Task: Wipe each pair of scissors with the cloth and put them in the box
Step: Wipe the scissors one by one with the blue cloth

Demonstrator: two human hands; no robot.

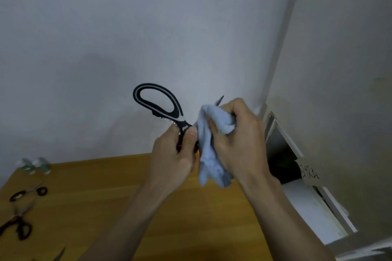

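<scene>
I hold a large pair of black-and-white scissors [161, 106] up in front of the wall, above the wooden table [106, 197]. My left hand [176, 159] grips the lower handle near the pivot. My right hand [237, 137] clutches a pale blue cloth [210, 148] wrapped around the blades; only a blade tip [220, 99] pokes out above the cloth. On the table's left edge lie two smaller pairs of scissors [28, 190] [18, 222]. A further blade tip [59, 255] shows at the bottom left.
Small clear bottles [34, 165] stand at the table's far left corner. To the right of the table stands a white box or cabinet [314, 212] with a dark opening and a handwritten label [309, 174]. A grey wall rises behind.
</scene>
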